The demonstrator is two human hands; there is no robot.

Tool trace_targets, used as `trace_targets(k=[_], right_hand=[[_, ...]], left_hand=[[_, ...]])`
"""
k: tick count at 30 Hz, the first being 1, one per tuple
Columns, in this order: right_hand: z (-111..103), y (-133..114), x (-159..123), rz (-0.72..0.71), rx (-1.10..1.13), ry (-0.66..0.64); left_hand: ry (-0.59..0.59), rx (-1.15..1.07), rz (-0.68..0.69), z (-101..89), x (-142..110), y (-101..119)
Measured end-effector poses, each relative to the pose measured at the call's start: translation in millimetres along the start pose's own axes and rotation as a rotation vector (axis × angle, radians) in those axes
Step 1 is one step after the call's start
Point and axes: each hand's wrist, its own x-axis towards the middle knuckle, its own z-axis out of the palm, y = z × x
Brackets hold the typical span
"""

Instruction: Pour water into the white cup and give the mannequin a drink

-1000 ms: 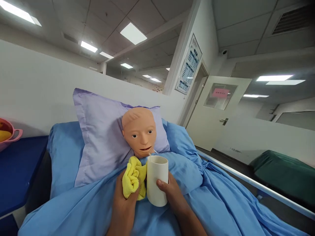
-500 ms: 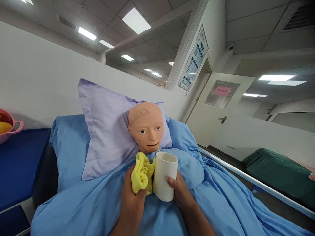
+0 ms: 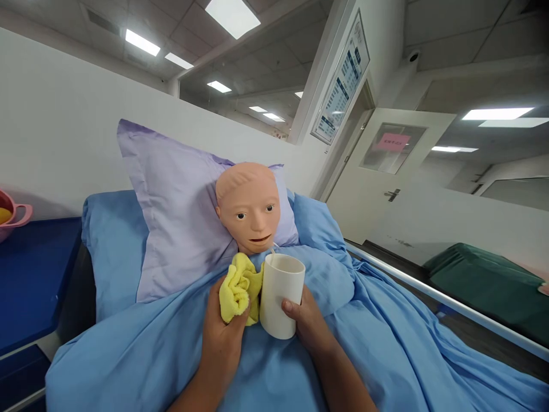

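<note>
My left hand [image 3: 223,332] is closed round a bunched yellow towel [image 3: 241,289]. Close beside it, my right hand [image 3: 311,320] grips a white cup [image 3: 283,294], thumb on the near side and the other fingers hidden behind. A thin white straw [image 3: 273,249] sticks up from the cup's far rim toward the chin of a manikin head [image 3: 249,206]. The manikin's mouth is slightly parted. Its head rests on a lilac pillow [image 3: 171,217], and a blue quilt [image 3: 163,355] covers everything below the neck. Towel and cup are side by side over the quilt.
At the left stands a dark blue bedside table [image 3: 34,274] with a pink basin [image 3: 17,214] holding something yellow. A white bed rail [image 3: 429,292] runs along the right. Beyond it are a green-covered form [image 3: 484,286] and a door [image 3: 386,166] standing ajar.
The camera view has shifted a little, so the manikin, pillow and hands appear slightly higher and further left. Both hands keep hold of the towel and the cup.
</note>
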Motion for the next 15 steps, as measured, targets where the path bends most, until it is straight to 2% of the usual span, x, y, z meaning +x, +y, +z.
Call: trace_targets(k=[8, 15], right_hand=[[11.0, -4.6, 4.6, -0.007, 0.055, 0.019], [11.2, -6.4, 3.3, 0.002, 0.033, 0.023]], left_hand=[[0.008, 0.028, -0.019, -0.6, 0.9, -5.6], [0.025, 0.008, -0.033, 2.8, 0.2, 2.7]])
